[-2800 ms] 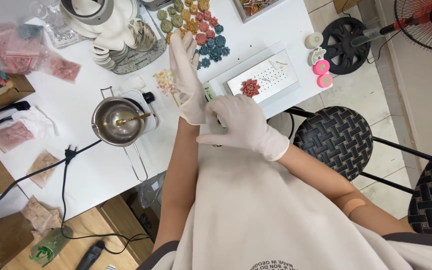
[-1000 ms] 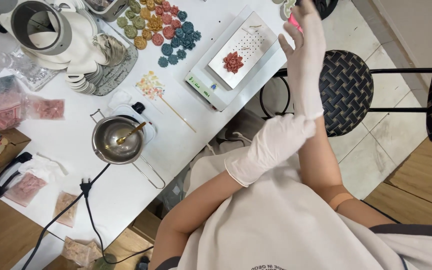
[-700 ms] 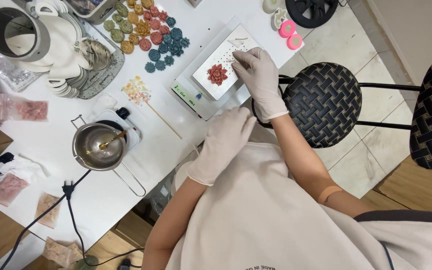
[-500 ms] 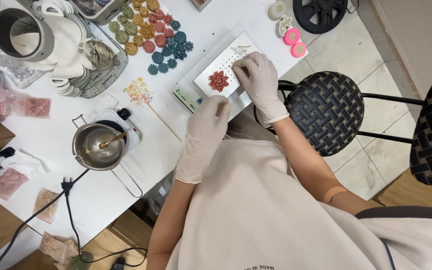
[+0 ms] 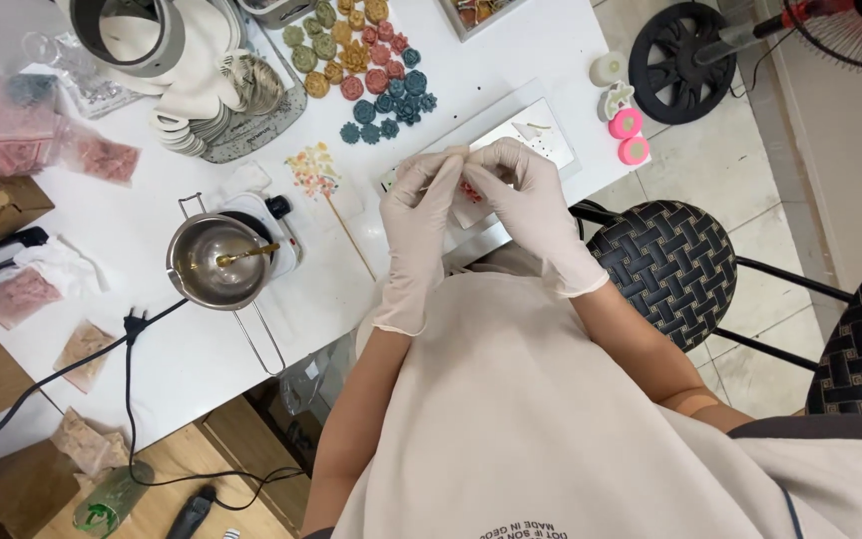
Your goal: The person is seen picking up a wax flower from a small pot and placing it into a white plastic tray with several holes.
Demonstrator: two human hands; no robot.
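Well to the left of our gloved fingers (image 5: pixel 446 165), at the table's far left edge, we see a clear plastic bag (image 5: pixel 12 125) of pink pieces, crumpled and glossy. Nearer us on that side lie a small flat pouch (image 5: pixel 17 296) of pink bits and a tan pouch (image 5: pixel 80 349) below it. Just under our fingertips sits a flat white scale (image 5: pixel 541 135); its small screen is mostly hidden by our left hand (image 5: pixel 421 225). We see no labels or signs clearly.

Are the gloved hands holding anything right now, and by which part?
Cannot tell: left hand and right hand pinch fingertips together over the white tray; anything in the grip is hidden.
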